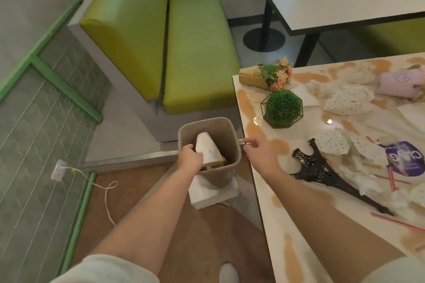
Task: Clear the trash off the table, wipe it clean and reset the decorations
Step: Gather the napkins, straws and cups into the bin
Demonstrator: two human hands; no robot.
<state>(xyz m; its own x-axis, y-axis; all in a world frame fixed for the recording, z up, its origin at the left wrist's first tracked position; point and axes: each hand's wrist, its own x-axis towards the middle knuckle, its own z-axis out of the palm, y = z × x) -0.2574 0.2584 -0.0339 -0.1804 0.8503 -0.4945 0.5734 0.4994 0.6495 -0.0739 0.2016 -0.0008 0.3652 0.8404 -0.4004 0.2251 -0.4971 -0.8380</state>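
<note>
Stained table beside green booth; left hand grips bin, right hand relaxed.

Not much I can actually read from my feed here. The purple wrapper lying on the table has big white letters on it, seen upside down from my side and too blurry to make out. The pink cup tipped over at the far side carries a round logo, but that's illegible too.
</note>
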